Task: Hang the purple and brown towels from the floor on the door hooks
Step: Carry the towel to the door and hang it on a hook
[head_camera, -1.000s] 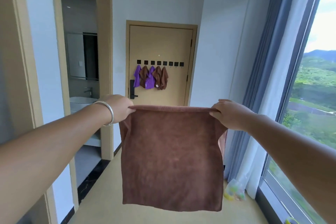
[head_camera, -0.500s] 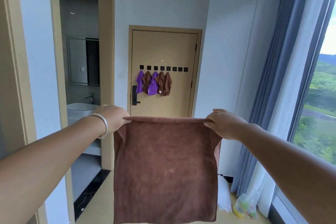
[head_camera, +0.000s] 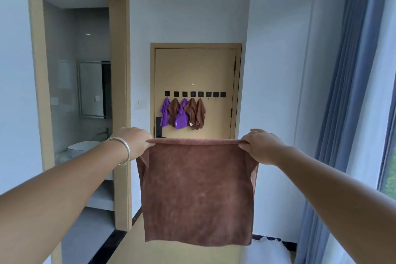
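The brown towel (head_camera: 198,191) is hiding the lower part of the door (head_camera: 195,70) at twelve o'clock and most of the black door handle (head_camera: 158,127). Fingertips of both hands are disappearing behind its top edge. At five o'clock a white bag (head_camera: 270,246) is showing only partly, its contents unclear.

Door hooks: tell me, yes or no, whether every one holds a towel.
No: the three rightmost door hooks are bare; five towels hang left.

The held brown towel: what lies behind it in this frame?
Behind the brown towel, gripped by the left hand and right hand, the door shows only above its top edge. The door's lower part and the floor there are covered.
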